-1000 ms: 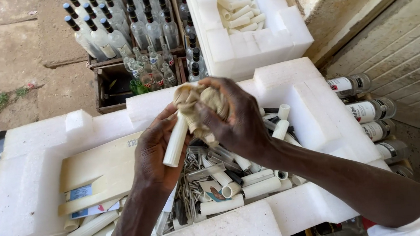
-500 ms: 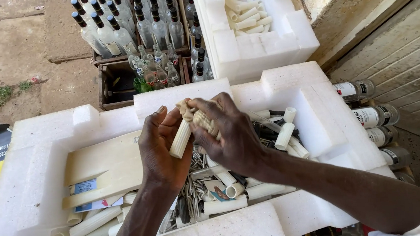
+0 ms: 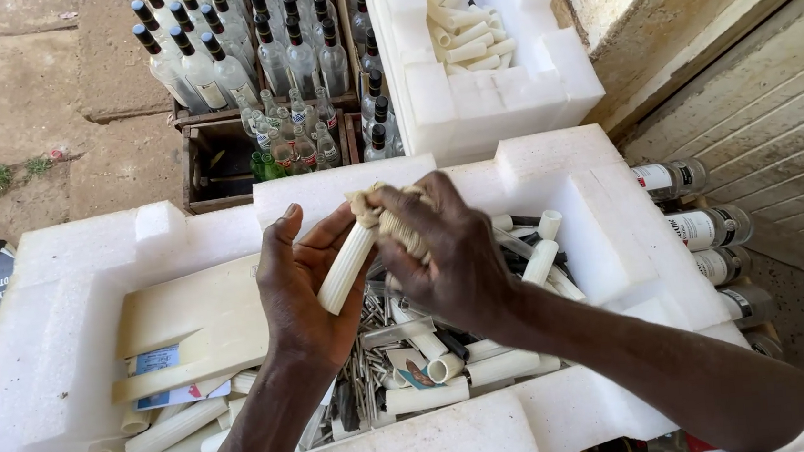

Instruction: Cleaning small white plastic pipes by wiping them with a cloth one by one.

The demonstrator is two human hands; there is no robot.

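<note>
Above the foam box (image 3: 64, 310), both hands around a ribbed tube (image 3: 346, 269).

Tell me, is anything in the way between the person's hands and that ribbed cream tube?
Nothing visible. The left hand already holds the ribbed cream tube directly, and the right hand presses a beige cloth around its upper end, above the white foam box of loose tubes.

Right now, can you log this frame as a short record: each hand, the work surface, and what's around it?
left hand: holds a ribbed cream tube
right hand: rubs a cloth on the tube's upper end
under hands: white foam box of tubes and small metal parts
behind: second foam box; crates of clear bottles
right edge: bottles lying flat
</note>
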